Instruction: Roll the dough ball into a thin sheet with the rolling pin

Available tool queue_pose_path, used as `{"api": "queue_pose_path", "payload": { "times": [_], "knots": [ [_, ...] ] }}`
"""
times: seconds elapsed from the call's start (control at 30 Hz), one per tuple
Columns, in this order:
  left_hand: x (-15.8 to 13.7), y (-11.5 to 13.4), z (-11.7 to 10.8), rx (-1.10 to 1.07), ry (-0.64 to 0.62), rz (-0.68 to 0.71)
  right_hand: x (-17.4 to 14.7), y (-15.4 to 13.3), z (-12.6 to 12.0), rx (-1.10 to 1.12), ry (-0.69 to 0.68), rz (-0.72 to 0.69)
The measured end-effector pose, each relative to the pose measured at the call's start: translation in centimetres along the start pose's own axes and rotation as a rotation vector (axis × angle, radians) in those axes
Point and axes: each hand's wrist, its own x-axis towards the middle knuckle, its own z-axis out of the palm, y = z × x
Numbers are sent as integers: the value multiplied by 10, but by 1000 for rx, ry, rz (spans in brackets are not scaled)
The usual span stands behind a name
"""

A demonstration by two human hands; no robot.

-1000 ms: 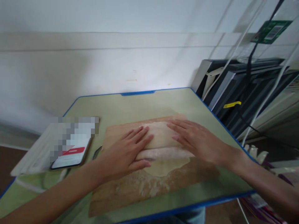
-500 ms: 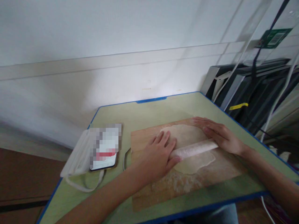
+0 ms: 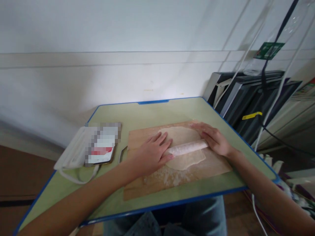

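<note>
A pale, floury rolling pin (image 3: 188, 147) lies across a flat, thin sheet of dough (image 3: 185, 134). My left hand (image 3: 154, 152) rests over the pin's left end, fingers spread toward the far side and thumb on the near side. At the other end, my right hand (image 3: 215, 139) is on the pin, its fingers reaching forward past the dough's edge. Both palms hide the pin's ends. Beneath the dough is a wooden board (image 3: 137, 190) with loose flour scattered along its near part.
The board sits on a light green table (image 3: 123, 113) with a blue rim. Left of it are a phone (image 3: 104, 144), partly blurred out, and a white strapped item (image 3: 73, 150) beside it. Dark flat panels (image 3: 246, 101) and hanging cables (image 3: 264, 75) stand at the right by the wall.
The view has shifted, so the table appears smaller and my lap shows more. Both hands stay on the rolling pin, which keeps about the same place across the dough.
</note>
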Motion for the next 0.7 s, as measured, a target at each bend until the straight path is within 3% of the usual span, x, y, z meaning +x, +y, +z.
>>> {"api": "queue_pose_path", "payload": {
  "times": [0.23,0.47,0.6,0.7],
  "knots": [
    [1,-1,0,6,-23,13,-1,5,2,-3,-24,6],
    [2,-2,-4,39,-57,10,17,2,-10,-170,-240,173],
    [3,6,-9,60,-67,-137,36,-4,0,-290,-347,305],
    [7,13,-10,18,-33,-283,43,-10,13,-384,-333,397]
  ]
}}
